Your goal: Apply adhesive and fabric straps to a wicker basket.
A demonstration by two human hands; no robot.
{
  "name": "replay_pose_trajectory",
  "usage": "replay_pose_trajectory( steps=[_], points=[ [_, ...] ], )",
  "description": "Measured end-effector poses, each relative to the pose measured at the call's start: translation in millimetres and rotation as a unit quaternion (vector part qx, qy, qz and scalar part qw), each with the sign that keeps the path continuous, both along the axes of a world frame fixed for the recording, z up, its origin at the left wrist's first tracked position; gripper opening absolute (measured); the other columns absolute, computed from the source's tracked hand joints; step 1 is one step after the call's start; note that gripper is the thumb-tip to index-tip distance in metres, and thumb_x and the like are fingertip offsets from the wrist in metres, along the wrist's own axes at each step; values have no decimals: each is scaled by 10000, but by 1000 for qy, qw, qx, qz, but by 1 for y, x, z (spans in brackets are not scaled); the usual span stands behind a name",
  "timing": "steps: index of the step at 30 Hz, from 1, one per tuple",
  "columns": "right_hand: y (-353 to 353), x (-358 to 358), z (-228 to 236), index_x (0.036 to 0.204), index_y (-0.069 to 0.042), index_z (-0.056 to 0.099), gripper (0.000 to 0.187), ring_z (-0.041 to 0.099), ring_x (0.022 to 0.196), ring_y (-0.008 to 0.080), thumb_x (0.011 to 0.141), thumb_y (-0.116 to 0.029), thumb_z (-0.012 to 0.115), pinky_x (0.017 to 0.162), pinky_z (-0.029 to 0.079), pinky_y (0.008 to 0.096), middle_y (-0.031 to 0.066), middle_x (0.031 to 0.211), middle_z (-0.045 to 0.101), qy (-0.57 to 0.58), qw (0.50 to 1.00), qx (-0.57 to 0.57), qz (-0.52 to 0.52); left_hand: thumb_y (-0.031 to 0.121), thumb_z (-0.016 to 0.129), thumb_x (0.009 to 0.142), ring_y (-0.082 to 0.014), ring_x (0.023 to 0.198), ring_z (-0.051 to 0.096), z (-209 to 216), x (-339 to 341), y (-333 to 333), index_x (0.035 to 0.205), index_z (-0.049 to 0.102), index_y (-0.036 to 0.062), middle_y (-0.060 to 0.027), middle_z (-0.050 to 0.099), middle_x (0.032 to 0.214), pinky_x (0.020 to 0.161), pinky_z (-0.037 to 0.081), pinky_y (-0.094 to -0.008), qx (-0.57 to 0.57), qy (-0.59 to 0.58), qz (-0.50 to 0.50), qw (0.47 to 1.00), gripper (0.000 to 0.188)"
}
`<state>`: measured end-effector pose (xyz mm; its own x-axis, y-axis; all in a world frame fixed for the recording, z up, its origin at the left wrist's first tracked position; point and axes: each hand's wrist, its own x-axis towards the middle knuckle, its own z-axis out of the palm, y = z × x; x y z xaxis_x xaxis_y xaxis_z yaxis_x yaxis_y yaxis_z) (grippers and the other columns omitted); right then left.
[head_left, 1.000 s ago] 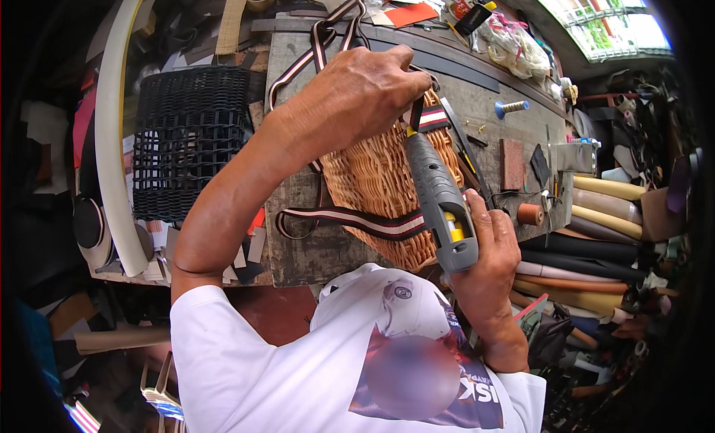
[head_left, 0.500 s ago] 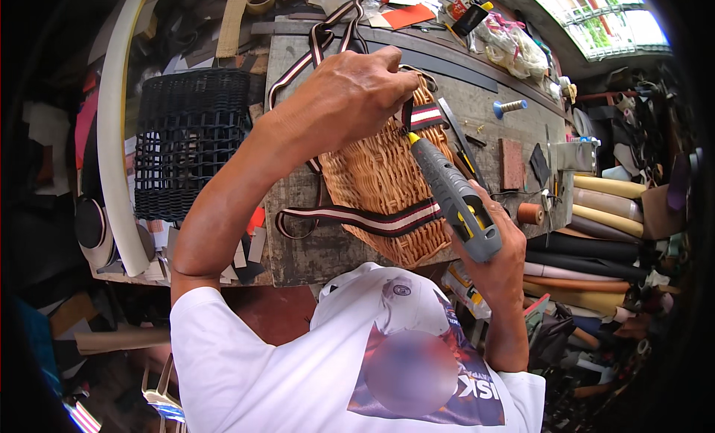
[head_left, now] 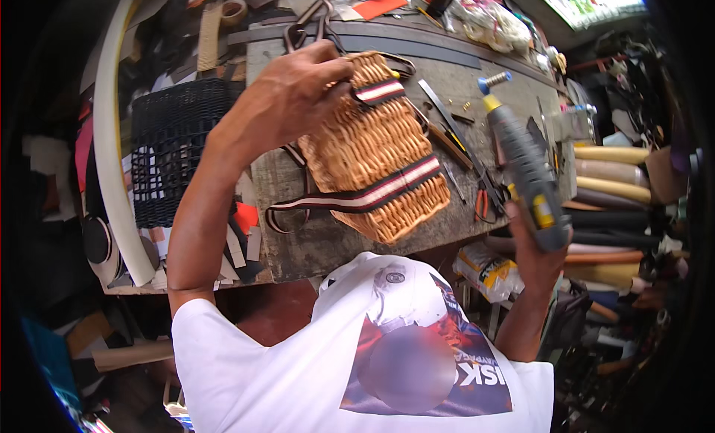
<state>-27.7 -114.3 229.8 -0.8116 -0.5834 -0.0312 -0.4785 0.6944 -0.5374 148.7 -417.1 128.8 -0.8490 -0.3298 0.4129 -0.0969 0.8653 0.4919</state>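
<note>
The tabletop (head_left: 292, 248) carries the work; its front edge runs just beyond the lower end of the wicker basket (head_left: 372, 138). The basket lies on its side, directly right of the left fingers, and well apart from the right fingers. A dark open-weave basket (head_left: 179, 153) stands to the left, beyond the left forearm. The grey glue gun (head_left: 525, 161) tilts up and left in the right hand (head_left: 538, 255), its yellow nozzle pointing away from the person; its rear crosses the tabletop's right front corner (height above the surface cannot be judged). The right fingers are clamped on the gun's handle. The left hand (head_left: 302, 83) overlaps the basket's upper left edge, fingers curled; whether they grip the rim or a strap end cannot be told. A striped strap (head_left: 387, 191) crosses the basket's lower part and loops loosely leftward onto the wood. Between basket and gun, a metal strip (head_left: 439, 105) and orange-handled pliers (head_left: 482, 202) limit sideways room; a narrow gap of tabletop separates them from the basket.
</note>
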Motion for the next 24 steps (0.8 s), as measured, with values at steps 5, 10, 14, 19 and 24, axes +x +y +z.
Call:
replay_pose_trajectory(
  steps=[5, 10, 14, 19, 24],
  points=[
    [61, -91, 6, 1336, 24, 534, 408, 642, 1150, 282, 1001, -190, 621, 965, 566, 435, 167, 1226, 652, -1, 894, -447, -23, 78, 673, 902, -334, 1201, 585, -6, 22, 31, 1332, 587, 60, -164, 583, 1308, 1007, 489, -416, 25, 8, 68, 997, 439],
    [153, -169, 2, 1356, 32, 482, 411, 598, 1225, 303, 1012, -168, 585, 1023, 538, 453, 187, 1288, 606, -61, 851, -514, -87, 47, 635, 849, -346, 1263, 548, 21, 27, 93, 1367, 564, 35, -183, 563, 1356, 1061, 438, -453, -38, 111, 150, 982, 523],
    [191, -224, -15, 1342, 49, 490, 383, 583, 1245, 312, 1011, -132, 558, 1058, 515, 447, 189, 1299, 590, -22, 827, -554, -98, -46, 686, 759, -299, 907, 676, 31, -17, 219, 1168, 630, 4, -157, 652, 1054, 749, 559, -362, 200, 28, -112, 973, 415],
    [203, -273, -11, 1331, 54, 505, 381, 629, 1172, 323, 984, -86, 580, 1003, 551, 469, 215, 1219, 632, 89, 869, -486, -43, 86, 595, 890, -352, 932, 617, -106, -133, 298, 1016, 597, 2, -165, 579, 945, 790, 525, -457, 212, -237, -113, 941, 152],
    [239, -333, -12, 1282, 90, 542, 349, 643, 1145, 323, 969, -58, 580, 998, 555, 461, 234, 1201, 642, 103, 891, -441, -10, 85, 657, 859, -423, 1298, 469, -222, -168, 327, 1258, 590, -7, -254, 519, 1323, 1064, 402, -499, 66, -204, 77, 974, 415]
  ],
)
